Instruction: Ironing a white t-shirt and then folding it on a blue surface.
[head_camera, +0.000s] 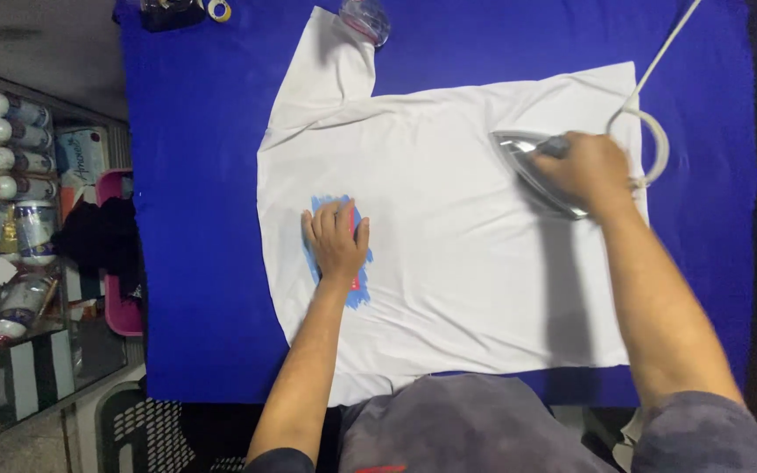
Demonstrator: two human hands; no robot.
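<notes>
Overhead view, left to right. A glass-fronted shelf unit [10, 219] at the far left is being filled by rounded bottles and jars; beside it a pink plastic tub [116, 311] is being draped with dark fabric. The counter is being covered by a smooth, deep-blue cloth [194, 219], on which a white T-shirt [449, 271] of soft, matte knit is being laid flat, one short sleeve pointing to the far edge. A blue, brush-stroked printed patch [357, 293] on the shirt's left part is being pressed by the left hand [336, 241], palm down, fingers spread and flat on the fabric. Near the sleeve's end a clear, rounded plastic container [365, 19] is being kept; a small roll of tape [219, 10] is lying at the far left corner. On the shirt's right part a metallic, wedge-shaped iron [523, 162] is being gripped by the right hand [593, 171], fingers curled tightly around its handle. A white, looped cord [654, 140] is being trailed from the iron toward the upper right corner.
</notes>
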